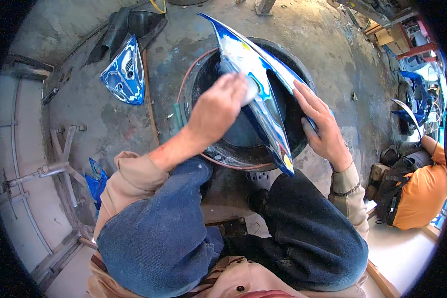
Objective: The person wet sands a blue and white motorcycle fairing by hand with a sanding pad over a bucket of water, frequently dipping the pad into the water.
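A long, pointed blue and white plastic fairing panel [241, 54] lies tilted across a round black tub [196, 82]. White and yellow patches show on its surface. My left hand [216, 109] presses a whitish pad [251, 92] against the panel's middle, fingers closed over it. The pad's exact kind is partly hidden by the fingers. On the panel's right edge, my right hand [324, 126] steadies it, fingers laid along the outside and thumb toward the inner side. Inside the tub, below the panel, the bottom looks dark and wet.
Another blue panel [126, 74] lies on the concrete floor at left, beside a black plastic part [141, 22] and a thin stick [149, 99]. Metal pipe framing [49, 170] stands far left. At right, a person in orange [422, 191] sits near more blue parts [414, 99].
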Available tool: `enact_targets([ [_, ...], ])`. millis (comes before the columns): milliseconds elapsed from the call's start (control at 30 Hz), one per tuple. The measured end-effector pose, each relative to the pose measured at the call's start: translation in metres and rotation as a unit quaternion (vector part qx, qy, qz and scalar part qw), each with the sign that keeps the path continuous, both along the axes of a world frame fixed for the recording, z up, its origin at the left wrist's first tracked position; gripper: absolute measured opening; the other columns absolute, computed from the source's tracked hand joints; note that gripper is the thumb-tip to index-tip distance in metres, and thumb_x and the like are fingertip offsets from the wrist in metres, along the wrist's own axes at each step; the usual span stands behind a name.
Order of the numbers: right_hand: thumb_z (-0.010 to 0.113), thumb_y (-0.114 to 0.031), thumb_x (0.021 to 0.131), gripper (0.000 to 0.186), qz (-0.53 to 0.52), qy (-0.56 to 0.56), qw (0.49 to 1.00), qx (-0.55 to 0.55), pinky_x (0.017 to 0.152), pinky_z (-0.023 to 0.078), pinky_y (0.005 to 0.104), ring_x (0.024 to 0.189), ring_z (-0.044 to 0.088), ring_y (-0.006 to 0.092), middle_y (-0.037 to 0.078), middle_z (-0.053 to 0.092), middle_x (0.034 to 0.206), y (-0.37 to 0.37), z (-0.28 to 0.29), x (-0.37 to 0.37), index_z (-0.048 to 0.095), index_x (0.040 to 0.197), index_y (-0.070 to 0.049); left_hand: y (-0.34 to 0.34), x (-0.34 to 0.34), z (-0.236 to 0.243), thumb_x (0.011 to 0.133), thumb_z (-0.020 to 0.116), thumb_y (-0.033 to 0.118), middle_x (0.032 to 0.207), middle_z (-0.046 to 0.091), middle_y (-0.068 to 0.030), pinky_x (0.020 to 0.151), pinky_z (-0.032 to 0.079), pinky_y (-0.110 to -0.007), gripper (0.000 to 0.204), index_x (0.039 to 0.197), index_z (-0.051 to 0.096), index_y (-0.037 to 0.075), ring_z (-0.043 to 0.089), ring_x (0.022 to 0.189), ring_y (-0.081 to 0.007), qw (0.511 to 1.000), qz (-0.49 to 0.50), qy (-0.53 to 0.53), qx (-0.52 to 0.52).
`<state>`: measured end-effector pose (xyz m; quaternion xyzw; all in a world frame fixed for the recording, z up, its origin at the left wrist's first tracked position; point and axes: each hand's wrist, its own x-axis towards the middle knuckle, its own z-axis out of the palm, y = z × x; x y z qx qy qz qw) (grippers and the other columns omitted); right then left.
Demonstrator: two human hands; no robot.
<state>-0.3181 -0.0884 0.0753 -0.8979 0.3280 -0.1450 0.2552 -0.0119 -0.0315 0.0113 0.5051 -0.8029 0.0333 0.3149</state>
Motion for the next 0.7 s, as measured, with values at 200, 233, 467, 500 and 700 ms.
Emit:
enact_targets([
  [200, 0.058, 0.014, 0.083, 0.087, -0.001, 0.002, 1.0, 0.001, 0.134, 0.031, 0.0506, 0.165, 0.039, 0.0383, 0.019, 0.043, 0.177, 0.002, 0.0, 0.001, 0.049, 0.168, -0.006, -0.028, 0.023, -0.001, 0.1, 0.063, 0.006, 0.123, 0.077, -0.0275, 0.108, 0.06, -0.046, 0.032, 0.128, 0.07, -0.007, 0.074, 0.124, -0.0399, 0.996, 0.075, 0.029, 0.033],
  [233, 0.058, 0.014, 0.083, 0.087, -0.002, 0.005, 1.0, 0.002, 0.134, 0.031, 0.0505, 0.165, 0.039, 0.038, 0.019, 0.043, 0.177, 0.001, 0.0, 0.002, 0.049, 0.168, -0.006, -0.022, 0.017, -0.001, 0.1, 0.063, 0.006, 0.123, 0.077, -0.0275, 0.108, 0.06, -0.046, 0.032, 0.128, 0.07, -0.007, 0.074, 0.124, -0.0399, 0.996, 0.075, 0.03, 0.031],
  [467, 0.059, 0.014, 0.084, 0.087, -0.001, 0.002, 1.0, -0.002, 0.134, 0.031, 0.0504, 0.165, 0.039, 0.0377, 0.019, 0.043, 0.177, 0.002, 0.0, -0.001, 0.049, 0.168, -0.007, -0.029, 0.025, -0.003, 0.096, 0.06, -0.004, 0.137, 0.075, -0.0254, 0.109, 0.06, -0.047, 0.044, 0.139, 0.071, -0.005, 0.071, 0.129, -0.0436, 0.995, 0.067, 0.034, 0.06],
  [500, 0.059, 0.014, 0.084, 0.087, -0.003, 0.007, 1.0, -0.002, 0.134, 0.031, 0.0501, 0.165, 0.039, 0.0378, 0.019, 0.043, 0.177, 0.003, 0.002, 0.0, 0.049, 0.168, -0.006, -0.024, 0.022, -0.003, 0.096, 0.06, -0.004, 0.137, 0.075, -0.0254, 0.109, 0.06, -0.047, 0.044, 0.139, 0.071, -0.005, 0.071, 0.129, -0.0436, 0.995, 0.067, 0.036, 0.059],
  [700, 0.059, 0.014, 0.084, 0.086, -0.002, 0.003, 1.0, -0.001, 0.134, 0.031, 0.0499, 0.165, 0.039, 0.0377, 0.019, 0.044, 0.177, 0.0, -0.001, -0.002, 0.049, 0.168, -0.006, 0.021, -0.011, 0.006, 0.094, 0.063, -0.004, 0.136, 0.075, -0.0251, 0.109, 0.061, -0.048, 0.045, 0.138, 0.07, -0.006, 0.072, 0.127, -0.0455, 0.998, -0.045, 0.032, 0.03],
])
